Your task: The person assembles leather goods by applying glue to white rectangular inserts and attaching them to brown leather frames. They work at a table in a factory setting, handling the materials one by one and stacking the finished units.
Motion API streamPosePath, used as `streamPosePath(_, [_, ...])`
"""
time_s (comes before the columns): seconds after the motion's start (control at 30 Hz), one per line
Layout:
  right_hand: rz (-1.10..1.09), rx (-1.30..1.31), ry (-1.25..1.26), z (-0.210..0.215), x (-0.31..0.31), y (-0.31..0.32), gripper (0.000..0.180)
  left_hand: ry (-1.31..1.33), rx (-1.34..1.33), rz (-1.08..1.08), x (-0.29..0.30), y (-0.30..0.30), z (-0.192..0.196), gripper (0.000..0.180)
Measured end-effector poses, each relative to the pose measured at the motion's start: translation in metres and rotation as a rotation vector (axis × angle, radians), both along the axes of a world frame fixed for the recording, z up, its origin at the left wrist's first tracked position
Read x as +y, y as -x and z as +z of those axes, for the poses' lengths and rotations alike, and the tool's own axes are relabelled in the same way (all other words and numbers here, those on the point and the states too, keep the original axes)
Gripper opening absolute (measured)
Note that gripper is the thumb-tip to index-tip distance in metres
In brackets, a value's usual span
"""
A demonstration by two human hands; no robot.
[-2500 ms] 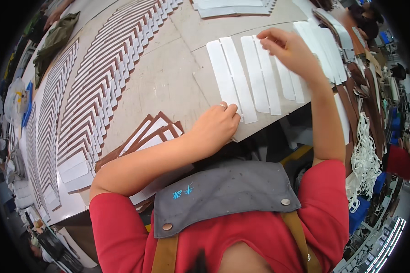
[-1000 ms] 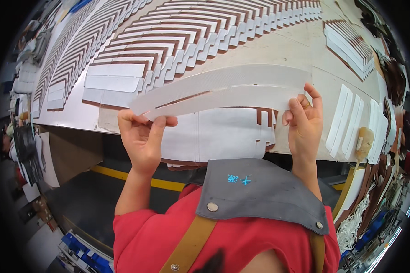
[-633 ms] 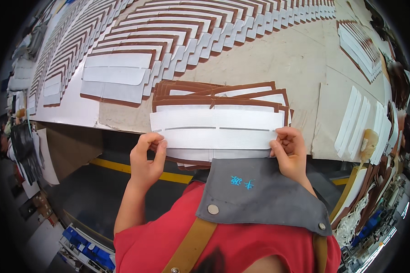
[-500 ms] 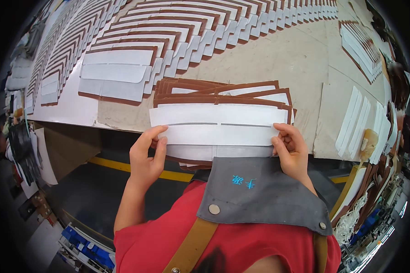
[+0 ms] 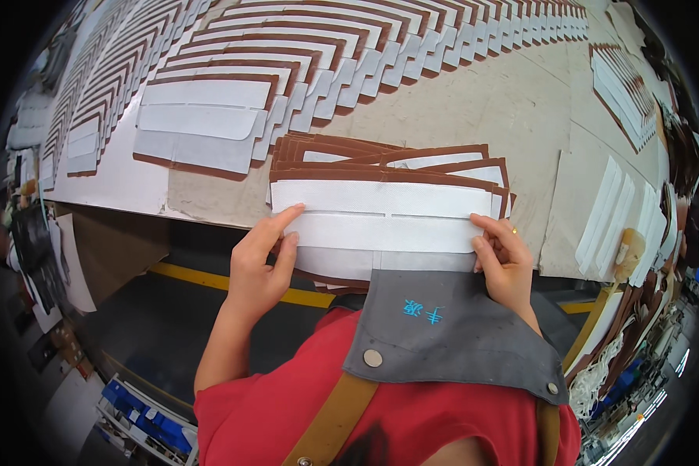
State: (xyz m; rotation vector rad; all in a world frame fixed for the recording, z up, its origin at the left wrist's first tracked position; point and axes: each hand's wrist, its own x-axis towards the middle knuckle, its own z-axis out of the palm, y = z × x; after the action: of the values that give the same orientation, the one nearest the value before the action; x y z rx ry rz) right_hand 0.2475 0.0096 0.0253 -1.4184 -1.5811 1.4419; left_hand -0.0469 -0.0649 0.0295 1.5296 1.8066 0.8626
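Note:
A white strip (image 5: pixel 342 231) with a thin slit along its length lies over a brown-edged panel (image 5: pixel 326 175) at the top of a small stack. My left hand (image 5: pixel 262 260) is at the strip's left end, its index finger lying on the white surface and its thumb at the lower corner. At the opposite end my right hand (image 5: pixel 506 260) grips the edge between thumb and curled fingers. Below the strip, a greyish part of the panel shows. More brown-edged pieces (image 5: pixel 443 158) stick out unevenly behind it. The undersides of the held ends are hidden.
Long overlapping rows of white-and-brown panels (image 5: pixel 202 120) cover the table's far left. Another fanned row (image 5: pixel 625 97) lies at the far right. Nearer on the right are loose white strips (image 5: pixel 602 210) and a yellowish lump (image 5: pixel 629 252). The table's front edge (image 5: pixel 202 221) runs before me.
The white strip now sits within the panel's left edge instead of jutting past it. My left index finger has moved further in over the strip. The view has shifted slightly.

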Motion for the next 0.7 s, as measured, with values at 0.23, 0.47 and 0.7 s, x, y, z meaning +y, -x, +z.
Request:
streamPosePath(0.23, [0.016,-0.022,-0.007,0.0018,0.0019,0.0022,0.026,0.051,-0.004,0.008,-0.0002,0.002,-0.001,0.033])
streamPosePath(0.47, [0.014,-0.059,-0.028,-0.0005,0.0014,0.0017,0.025,0.086,-0.041,-0.001,0.0013,0.0027,0.0036,0.034])
streamPosePath(0.7, [0.027,-0.082,-0.062,0.0006,0.0004,0.0018,0.025,0.122,-0.045,0.004,0.0025,0.0041,0.0079,0.035])
